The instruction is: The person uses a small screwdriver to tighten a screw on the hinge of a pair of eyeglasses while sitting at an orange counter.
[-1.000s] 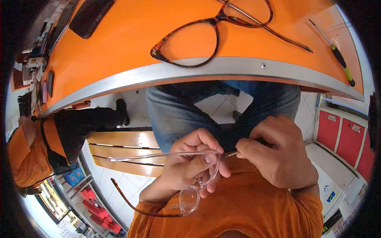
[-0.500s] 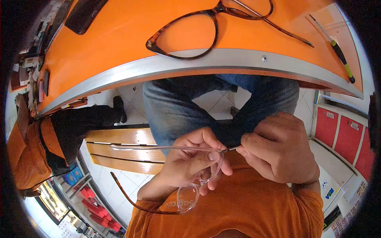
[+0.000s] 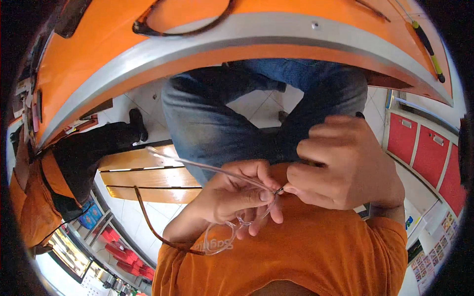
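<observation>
My left hand (image 3: 232,195) pinches a pair of clear-framed eyeglasses (image 3: 210,168) close to one hinge, above my lap. One temple is transparent and points to the left; the other is brown tortoiseshell (image 3: 148,219) and hangs out below my left wrist. Closed around a thin screwdriver (image 3: 280,190), my right hand (image 3: 343,167) brings its metal tip to that hinge. Most of the screwdriver is hidden by my fingers, with a dark end showing above the hand. On the orange table (image 3: 108,34), a dark tortoiseshell eyeglasses frame (image 3: 185,34) lies partly out of view.
The table's metal edge (image 3: 222,37) curves ahead of my knees. At the far right lies a black and yellow screwdriver (image 3: 428,47), and a dark case (image 3: 73,18) sits at the far left. A wooden bench (image 3: 148,177) stands left, near another person's dark-clothed leg (image 3: 94,150).
The view has tipped down, so the table sits higher in it. The clear temple now slants up to the left, and my right hand has turned with its knuckles raised.
</observation>
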Tool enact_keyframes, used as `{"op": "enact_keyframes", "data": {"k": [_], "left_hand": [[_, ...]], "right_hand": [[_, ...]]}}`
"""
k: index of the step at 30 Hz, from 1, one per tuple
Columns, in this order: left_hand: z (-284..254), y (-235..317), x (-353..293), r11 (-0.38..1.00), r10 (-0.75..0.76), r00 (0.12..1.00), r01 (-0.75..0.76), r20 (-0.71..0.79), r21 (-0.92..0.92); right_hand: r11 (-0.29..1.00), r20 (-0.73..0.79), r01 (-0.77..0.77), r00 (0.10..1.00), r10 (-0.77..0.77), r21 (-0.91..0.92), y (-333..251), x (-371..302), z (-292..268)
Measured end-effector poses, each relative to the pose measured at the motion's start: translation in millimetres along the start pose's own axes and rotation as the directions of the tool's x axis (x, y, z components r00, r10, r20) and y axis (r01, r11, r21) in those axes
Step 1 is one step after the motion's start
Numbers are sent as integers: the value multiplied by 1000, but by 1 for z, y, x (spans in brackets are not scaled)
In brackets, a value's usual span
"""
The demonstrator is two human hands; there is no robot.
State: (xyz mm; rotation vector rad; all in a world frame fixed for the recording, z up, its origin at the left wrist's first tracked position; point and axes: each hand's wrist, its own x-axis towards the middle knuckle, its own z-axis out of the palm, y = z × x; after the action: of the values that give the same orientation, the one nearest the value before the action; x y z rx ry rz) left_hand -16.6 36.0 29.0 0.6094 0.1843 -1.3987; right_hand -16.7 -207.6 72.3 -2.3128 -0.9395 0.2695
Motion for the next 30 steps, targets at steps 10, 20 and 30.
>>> {"op": "enact_keyframes", "data": {"k": [10,20,30], "left_hand": [[2,-17,2,998,-35,993,41,-117,52],[-10,-28,6,984,-173,976,177,132,-22],[-8,-30,6,994,-93,991,99,95,-56]], "right_hand": [[994,-53,-55,997,51,-89,-11,-15,15],[977,-84,130,990,-117,167,9,-18,37],[1000,-77,-8,997,10,28,-6,-25,21]]}}
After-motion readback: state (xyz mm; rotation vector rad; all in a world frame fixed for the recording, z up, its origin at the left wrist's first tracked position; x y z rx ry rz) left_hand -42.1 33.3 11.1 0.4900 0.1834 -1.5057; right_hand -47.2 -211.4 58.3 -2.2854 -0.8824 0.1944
